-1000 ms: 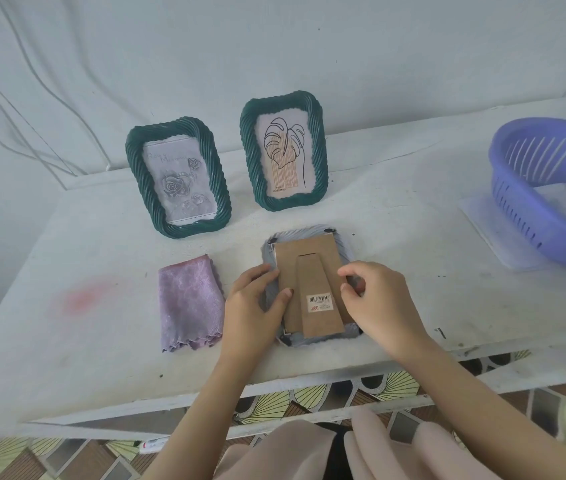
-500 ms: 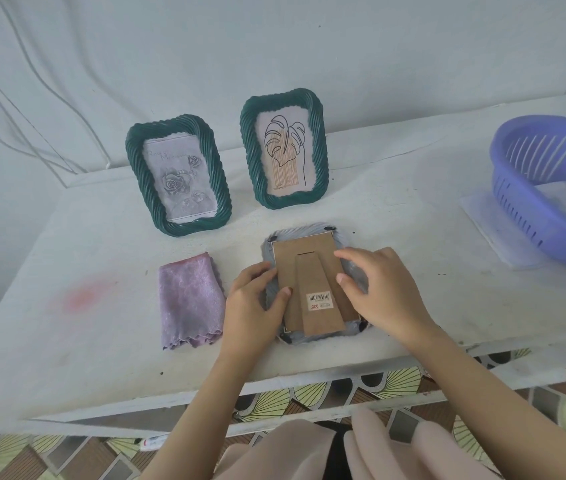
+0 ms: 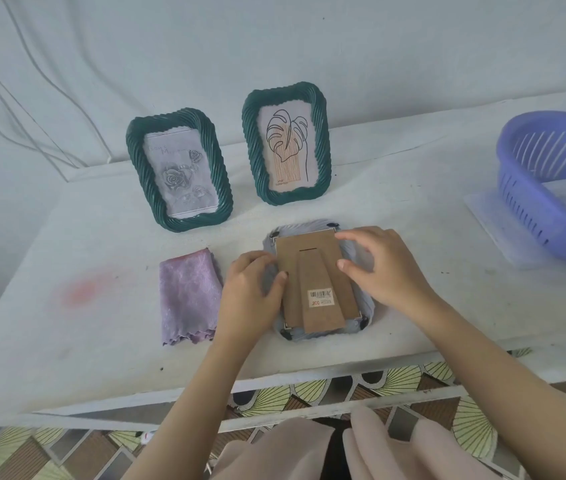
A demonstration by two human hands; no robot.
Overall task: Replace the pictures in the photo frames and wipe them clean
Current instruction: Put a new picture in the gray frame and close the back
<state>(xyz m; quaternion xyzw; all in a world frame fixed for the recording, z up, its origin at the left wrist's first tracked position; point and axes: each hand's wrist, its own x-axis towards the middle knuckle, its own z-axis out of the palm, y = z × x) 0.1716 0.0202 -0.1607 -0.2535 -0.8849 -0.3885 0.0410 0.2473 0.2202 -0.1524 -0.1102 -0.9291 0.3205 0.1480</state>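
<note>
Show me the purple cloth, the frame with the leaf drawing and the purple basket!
purple cloth [image 3: 188,296], head view, middle of the folded fabric.
leaf frame [image 3: 286,148], head view, on the leaf drawing.
purple basket [image 3: 534,209], head view, slotted near wall.

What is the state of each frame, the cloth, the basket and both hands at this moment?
grey frame: face down, cardboard back on, stand folded flat.
rose frame: upright, picture inside.
leaf frame: upright, picture inside.
purple cloth: folded, lying flat.
basket: upright, on white sheet.
left hand: grips grey frame's left edge.
right hand: fingers relaxed, touching cardboard back.
</note>
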